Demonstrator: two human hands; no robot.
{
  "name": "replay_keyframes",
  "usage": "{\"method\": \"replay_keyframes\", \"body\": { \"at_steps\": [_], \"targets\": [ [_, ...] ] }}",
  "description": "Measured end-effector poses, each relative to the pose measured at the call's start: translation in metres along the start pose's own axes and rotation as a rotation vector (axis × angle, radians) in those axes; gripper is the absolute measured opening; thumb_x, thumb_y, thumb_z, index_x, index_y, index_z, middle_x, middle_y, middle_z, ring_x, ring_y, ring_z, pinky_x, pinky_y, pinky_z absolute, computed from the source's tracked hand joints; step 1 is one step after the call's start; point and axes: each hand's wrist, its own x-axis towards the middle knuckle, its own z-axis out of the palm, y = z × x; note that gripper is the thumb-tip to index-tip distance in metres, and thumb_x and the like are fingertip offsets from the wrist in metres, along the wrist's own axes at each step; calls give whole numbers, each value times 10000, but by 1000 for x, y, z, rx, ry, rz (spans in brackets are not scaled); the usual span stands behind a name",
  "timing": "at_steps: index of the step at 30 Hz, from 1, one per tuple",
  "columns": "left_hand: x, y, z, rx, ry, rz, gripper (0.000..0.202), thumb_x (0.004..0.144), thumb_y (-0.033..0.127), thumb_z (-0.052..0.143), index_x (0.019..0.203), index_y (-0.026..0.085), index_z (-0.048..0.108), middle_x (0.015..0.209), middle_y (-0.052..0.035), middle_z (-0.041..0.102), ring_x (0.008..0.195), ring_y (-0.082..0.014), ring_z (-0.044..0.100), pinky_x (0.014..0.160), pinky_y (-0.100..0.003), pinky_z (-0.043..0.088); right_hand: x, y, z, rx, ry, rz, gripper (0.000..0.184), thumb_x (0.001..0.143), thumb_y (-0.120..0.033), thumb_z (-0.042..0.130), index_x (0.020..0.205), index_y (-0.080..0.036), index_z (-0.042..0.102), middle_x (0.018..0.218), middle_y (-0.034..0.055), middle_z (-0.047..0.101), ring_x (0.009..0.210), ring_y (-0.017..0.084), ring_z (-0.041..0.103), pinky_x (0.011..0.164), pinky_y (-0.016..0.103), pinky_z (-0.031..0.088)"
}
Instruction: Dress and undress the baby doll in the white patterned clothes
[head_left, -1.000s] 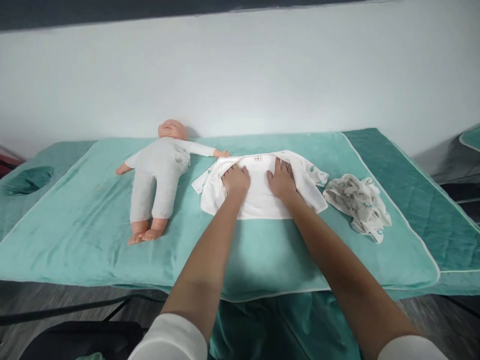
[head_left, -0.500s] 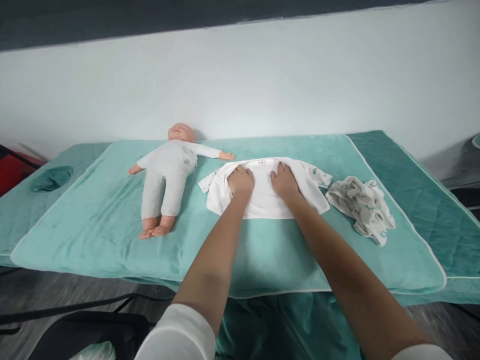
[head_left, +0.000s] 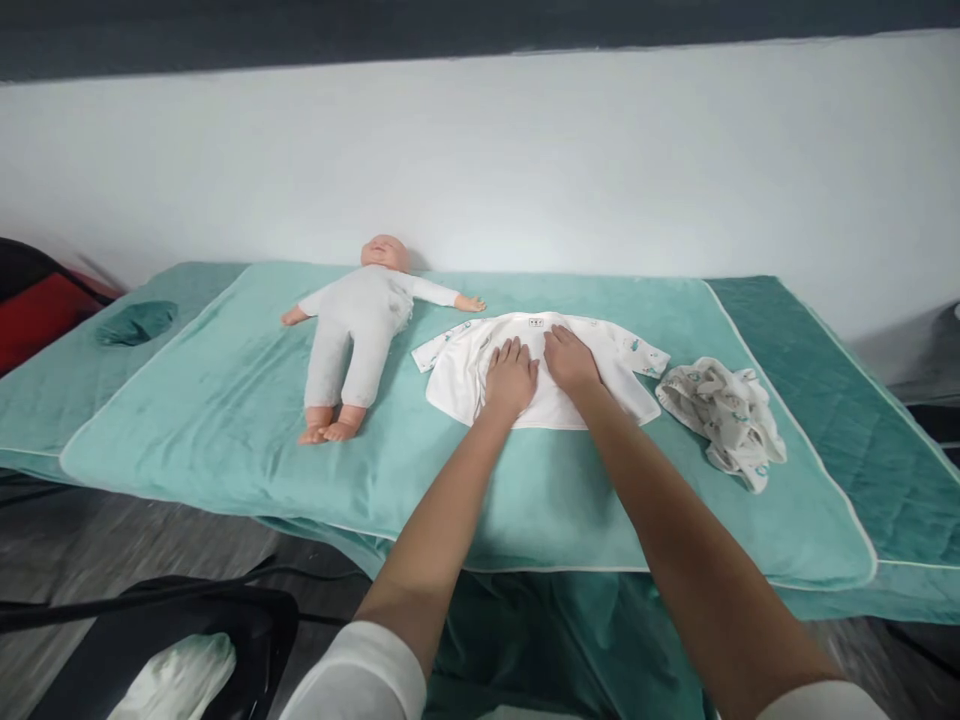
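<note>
The shirt (head_left: 453, 388) lies on the mat (head_left: 247, 410) between doll (head_left: 358, 305) and crumpled cloth (head_left: 724, 415), long axis running left to right through its spread sleeves, collar toward the wall (head_left: 480, 170). The left hand (head_left: 513, 380) rests on it, fingers extended; the right hand (head_left: 571, 360) has bent fingers, whether gripping I cannot tell.
</note>
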Motion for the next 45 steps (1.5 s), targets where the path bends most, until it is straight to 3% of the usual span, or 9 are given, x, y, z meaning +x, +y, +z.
{"method": "replay_keyframes", "body": {
  "at_steps": [12,16,19,22,26,32,36,41,45],
  "targets": [
    [-2,-6,-3,-102,84,5,453,1043,314,342,1355,169,636,1563,-107,536,1502,-239,434,1273,-440,287,-56,0,-11,179,-104,-44,605,1033,-366,395,1515,-6,465,1668,222,307,1595,341,185,1290,562,191],
    [-1,-5,-3,-147,116,-23,404,1029,289,380,1281,187,679,1518,-108,584,1478,-236,464,1257,-443,307,-77,3,-39,551,-161,-37,507,998,-424,489,1435,-190,595,1569,112,514,1498,296,416,1243,506,336],
    [1,-5,-2,-150,126,-38,387,1022,275,393,1258,207,692,1502,-75,603,1464,-221,476,1250,-427,313,-73,30,-59,791,51,63,445,991,-445,493,1360,-235,626,1449,84,620,1316,249,589,1122,429,471],
    [2,-6,-3,-124,109,-48,396,1018,270,395,1287,222,681,1511,-37,598,1466,-203,470,1250,-397,313,-60,76,-63,501,378,363,443,907,-335,542,1287,-126,629,1372,182,630,1279,297,566,1128,488,416],
    [3,-8,-2,-126,102,-58,395,1004,262,409,1283,223,686,1505,-33,603,1459,-195,478,1248,-379,314,-58,122,-47,173,359,604,489,834,-351,614,1224,-57,633,1271,258,634,1224,364,534,1104,540,378],
    [4,-11,0,-125,124,-54,383,991,248,424,1263,232,694,1480,-21,626,1445,-174,493,1243,-348,323,-80,134,-39,105,333,721,431,830,-437,637,1119,-120,678,1083,181,662,1003,319,579,956,474,460],
    [4,-11,-2,-113,106,-57,387,993,247,419,1268,230,691,1491,-22,616,1450,-174,490,1246,-346,323,-76,141,-46,181,341,670,271,855,-330,570,1034,-155,673,965,111,626,922,267,564,920,433,468],
    [4,-10,-3,-135,107,-58,387,986,235,424,1262,214,695,1490,-35,616,1450,-177,494,1251,-354,324,-64,151,-49,156,612,589,347,854,-211,510,1178,-144,615,1155,159,597,1084,291,540,1018,470,425],
    [4,-9,-3,-149,119,-65,378,981,232,431,1246,215,700,1485,-36,621,1447,-180,499,1248,-359,334,-67,149,-42,149,599,601,390,807,-176,537,1187,-125,612,1263,203,574,1201,328,505,1067,495,390]
  ]
}}
